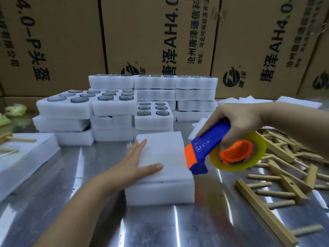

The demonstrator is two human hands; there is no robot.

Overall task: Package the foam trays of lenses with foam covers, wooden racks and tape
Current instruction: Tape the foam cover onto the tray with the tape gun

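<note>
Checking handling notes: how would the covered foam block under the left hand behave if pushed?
The foam block likely slides easily on the shiny metal table. Its cover sheet shows no tape, so it may shift without the left hand flat on it.

A shiny metal bench (160, 229) reflects streaks of light. Along its far edge stands a wall of large brown cardboard boxes (135, 32) printed with black lettering.
</note>
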